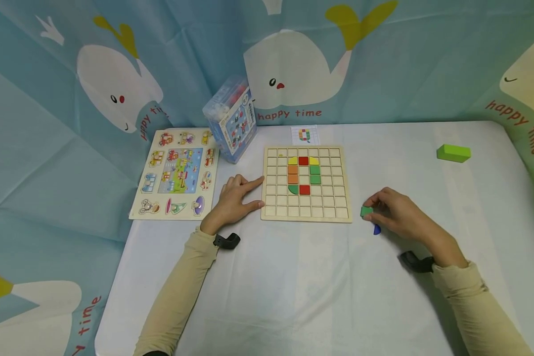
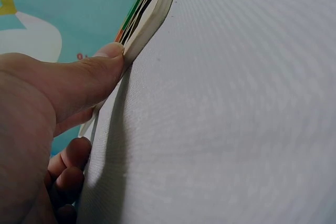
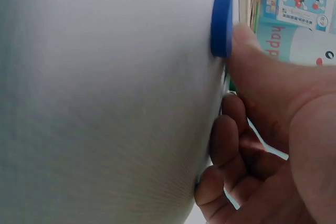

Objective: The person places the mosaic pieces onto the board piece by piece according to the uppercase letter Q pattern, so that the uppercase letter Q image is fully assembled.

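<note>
My left hand (image 1: 234,201) lies at the left edge of a wooden grid board (image 1: 329,212), thumb and index finger spread and touching its rim. In the left wrist view that thumb (image 2: 89,77) presses against the board's side. Colored tiles sit in a ring on the grid: red, yellow, orange and green, one of the green ones rounded. Right of the board, my right hand (image 1: 397,212) pinches a small green tile (image 1: 366,211) between thumb and fingers. A blue half-round tile (image 1: 377,230) is on the table just below, seen close beside the thumb in the right wrist view.
Behind the board lies a small pattern card (image 1: 305,135). A clear box (image 1: 231,118) with a blue label stands at the back left, beside a vehicle knob puzzle (image 1: 139,210). One light-green block (image 1: 454,153) is at the far right. A whale-print curtain (image 1: 196,59) hangs behind.
</note>
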Motion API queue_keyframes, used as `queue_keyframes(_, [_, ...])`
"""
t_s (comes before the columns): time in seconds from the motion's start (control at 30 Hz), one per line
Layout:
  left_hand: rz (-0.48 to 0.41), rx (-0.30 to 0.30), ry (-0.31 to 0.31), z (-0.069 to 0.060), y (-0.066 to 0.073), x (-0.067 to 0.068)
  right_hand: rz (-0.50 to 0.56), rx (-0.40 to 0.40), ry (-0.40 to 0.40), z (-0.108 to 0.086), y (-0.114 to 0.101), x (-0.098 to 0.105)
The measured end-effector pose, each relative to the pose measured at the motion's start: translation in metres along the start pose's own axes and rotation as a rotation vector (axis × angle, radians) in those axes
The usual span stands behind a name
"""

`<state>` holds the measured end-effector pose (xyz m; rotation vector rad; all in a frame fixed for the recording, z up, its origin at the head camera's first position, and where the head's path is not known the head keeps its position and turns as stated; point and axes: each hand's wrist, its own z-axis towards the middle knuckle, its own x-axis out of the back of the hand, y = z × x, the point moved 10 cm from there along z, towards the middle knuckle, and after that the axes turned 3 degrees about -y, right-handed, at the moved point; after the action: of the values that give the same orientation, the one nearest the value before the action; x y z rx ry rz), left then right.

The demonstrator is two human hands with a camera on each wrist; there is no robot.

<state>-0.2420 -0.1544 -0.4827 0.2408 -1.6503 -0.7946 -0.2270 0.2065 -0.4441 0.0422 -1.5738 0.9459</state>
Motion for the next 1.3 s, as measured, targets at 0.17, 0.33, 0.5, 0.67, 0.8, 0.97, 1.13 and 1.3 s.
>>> queue_keyframes(0.17, [0.005, -0.003, 0.006, 0.000, 0.001, 0.000, 0.023, -0.049, 0.008, 0.002, 0.001, 0.003])
queue_keyframes(0.33, [0.007, -0.004, 0.006, -0.001, 0.001, 0.000, 0.065, -0.095, 0.043, 0.004, 0.005, 0.007])
queue_keyframes(0.5, [0.010, -0.005, 0.000, 0.000, 0.001, -0.001, 0.085, -0.104, 0.090, 0.011, 0.010, 0.007])
queue_keyframes(0.67, [0.011, -0.006, 0.003, 0.000, 0.001, -0.001, 0.115, -0.113, 0.086, 0.017, 0.013, 0.005])
queue_keyframes(0.8, [0.009, -0.004, 0.010, 0.000, 0.001, 0.001, 0.167, -0.070, 0.039, 0.022, 0.007, 0.000])
queue_keyframes(0.97, [0.013, 0.000, 0.013, 0.001, 0.000, 0.001, 0.134, -0.087, 0.022, 0.027, -0.001, -0.002])
queue_keyframes(1.13, [0.007, 0.001, 0.006, 0.001, 0.000, 0.000, 0.065, -0.163, 0.022, 0.028, 0.003, 0.000])
queue_keyframes(1.3, [0.010, 0.002, 0.004, 0.001, 0.000, 0.000, 0.042, -0.157, -0.018, 0.031, 0.004, 0.000])
